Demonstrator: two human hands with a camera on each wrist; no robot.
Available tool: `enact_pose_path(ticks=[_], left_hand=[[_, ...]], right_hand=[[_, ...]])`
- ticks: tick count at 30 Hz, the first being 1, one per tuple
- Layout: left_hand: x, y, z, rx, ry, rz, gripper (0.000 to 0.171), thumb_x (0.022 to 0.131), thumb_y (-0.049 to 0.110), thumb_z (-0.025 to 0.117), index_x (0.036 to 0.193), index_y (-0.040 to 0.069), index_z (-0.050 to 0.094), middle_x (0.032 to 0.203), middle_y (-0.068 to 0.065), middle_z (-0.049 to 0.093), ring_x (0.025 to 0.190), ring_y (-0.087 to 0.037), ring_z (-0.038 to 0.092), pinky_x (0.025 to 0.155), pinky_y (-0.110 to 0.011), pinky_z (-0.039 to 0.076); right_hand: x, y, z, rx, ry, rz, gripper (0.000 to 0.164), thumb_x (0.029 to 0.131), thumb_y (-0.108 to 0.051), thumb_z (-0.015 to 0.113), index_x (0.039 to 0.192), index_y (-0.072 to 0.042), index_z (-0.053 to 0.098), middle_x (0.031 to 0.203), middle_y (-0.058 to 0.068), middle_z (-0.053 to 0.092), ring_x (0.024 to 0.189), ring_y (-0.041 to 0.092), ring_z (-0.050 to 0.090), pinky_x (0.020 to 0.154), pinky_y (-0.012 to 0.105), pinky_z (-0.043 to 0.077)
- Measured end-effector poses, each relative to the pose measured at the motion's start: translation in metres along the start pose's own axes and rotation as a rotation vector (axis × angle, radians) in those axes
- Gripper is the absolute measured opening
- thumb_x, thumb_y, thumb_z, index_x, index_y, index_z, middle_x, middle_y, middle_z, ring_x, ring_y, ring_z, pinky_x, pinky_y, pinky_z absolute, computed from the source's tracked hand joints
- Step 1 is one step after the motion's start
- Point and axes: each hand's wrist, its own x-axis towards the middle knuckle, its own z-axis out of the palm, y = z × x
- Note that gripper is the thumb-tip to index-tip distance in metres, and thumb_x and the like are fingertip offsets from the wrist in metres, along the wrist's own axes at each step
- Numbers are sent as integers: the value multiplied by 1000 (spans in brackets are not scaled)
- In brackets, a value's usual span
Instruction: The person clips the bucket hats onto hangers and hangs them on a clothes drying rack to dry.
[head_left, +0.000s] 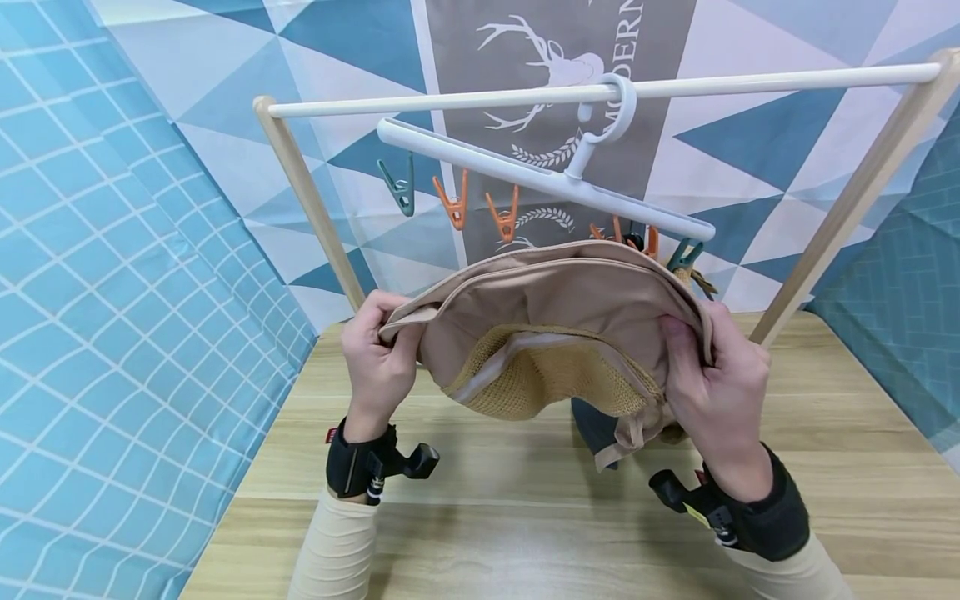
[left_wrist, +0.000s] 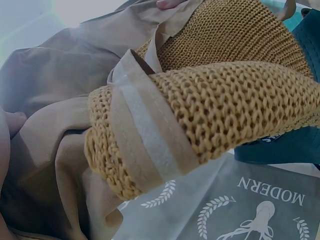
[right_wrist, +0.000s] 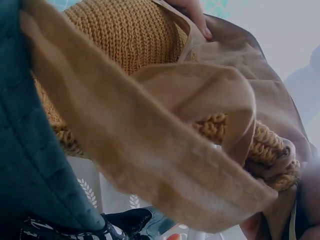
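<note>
A sun hat with a wide beige cloth brim and a knitted straw-coloured crown is held up in front of me. My left hand grips the brim's left edge, thumb on the near side. At the right edge my right hand pinches the brim in the same way. In the left wrist view a pale inner band lines the crown's opening. A loose beige strap crosses the right wrist view. The hat partly hides a dark blue cloth item behind it.
Above the hat, a pale hanger hangs tilted from a white rod on a wooden frame. A green clip and several orange clips are below it. Another green clip is at its right end. The wooden tabletop lies beneath.
</note>
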Motion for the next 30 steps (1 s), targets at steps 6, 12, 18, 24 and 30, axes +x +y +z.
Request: enact_pose_path(ticks=[6,12,18,24,30], left_hand=[[1,0,1,5,1,-5,51,114,37,68,98,-12,65,63,-9,43,49,-12,32,55,-23,28],[0,1,0,47,24,-27,55,115,39,66,99,-13,63,65,-11,44,50,-11,34,56,-21,31],[0,-1,-2,40,45,-55,61,114,44,65,99,-15,60,63,-10,38,48,-8,34,54,-19,32],[0,-2,-3,31,72,-57,60,115,41,66,99,-16,59,65,-12,40,50,-6,34,55,-18,31],[0,-2,-3,39,69,-39,55,115,36,66,98,-16,60,65,-12,41,49,-6,36,55,-17,33]], right_hand=[[2,1,-4,-19,-68,-5,57,115,-42,65,103,14,70,73,14,56,69,-13,44,66,13,33],[6,2,-12,-55,-238,1,57,113,-47,62,103,9,65,76,7,55,69,-11,46,61,15,35],[8,2,-21,-34,-379,-28,97,89,-77,74,125,12,72,101,24,77,101,-22,59,84,6,46],[11,7,-29,-36,-557,-68,116,76,-85,79,152,2,66,121,24,82,108,2,74,95,2,47],[13,12,-34,-62,-656,-79,106,77,-79,87,148,-2,69,116,16,85,94,29,80,87,6,51]])
